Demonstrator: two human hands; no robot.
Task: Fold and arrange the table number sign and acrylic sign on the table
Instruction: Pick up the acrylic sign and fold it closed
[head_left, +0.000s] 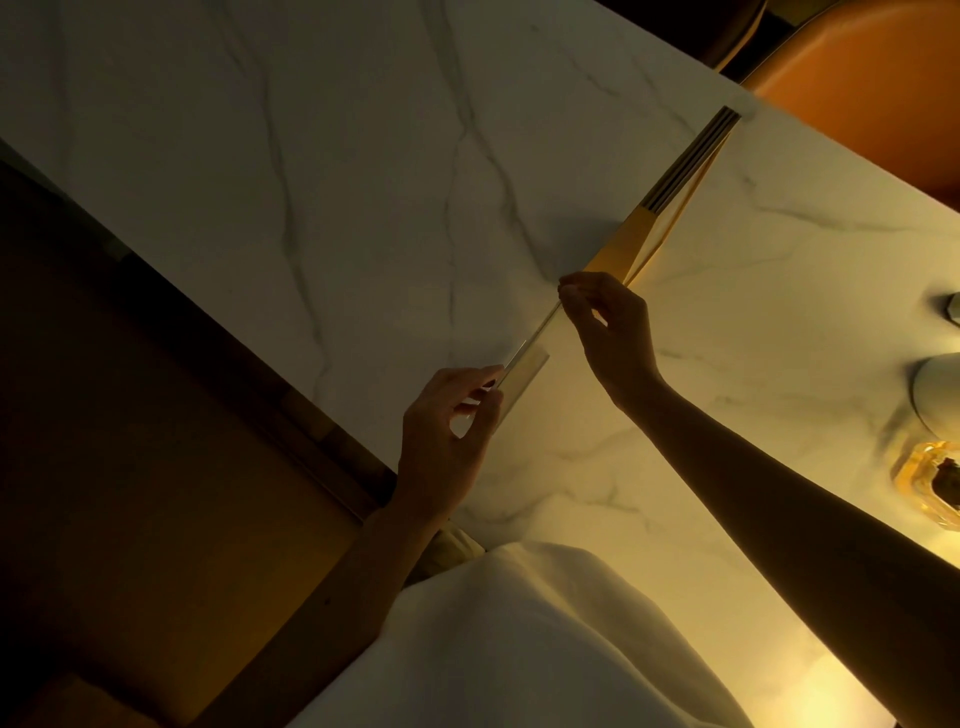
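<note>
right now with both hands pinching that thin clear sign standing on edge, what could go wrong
The acrylic sign is held only by fingertip pinches of the left hand and right hand; it could slip or tip flat onto the marble table. The folded yellow card stands just beyond it, so a push may knock it over. Dim light makes the clear edge hard to see, so alignment may be off.

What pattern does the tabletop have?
White marble with grey veining on the tabletop, clearest in the head view.
</note>
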